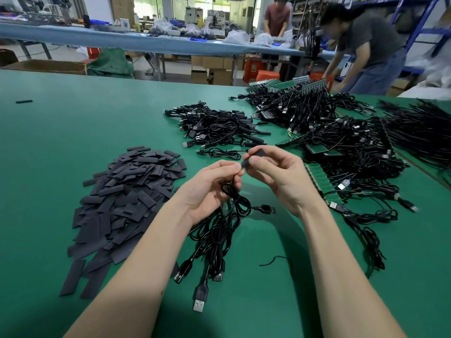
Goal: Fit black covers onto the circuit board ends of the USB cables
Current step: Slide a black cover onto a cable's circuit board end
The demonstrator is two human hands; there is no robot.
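Here, both hands are raised over the green table (61,142). Left hand (212,189) pinches a thin black cable (234,189) near its end, with a bunch of cables (214,242) hanging from the palm, their USB plugs (199,302) lying on the table. Right hand (280,174) pinches a black cover (256,154) between thumb and fingers, right at the cable end; the board end itself is hidden. Pile of loose covers (122,198) sits left of the hands. Finished cables (219,128) are heaped behind. Cables with green boards (322,184) lie to the right. Two people (366,42) work in the background.
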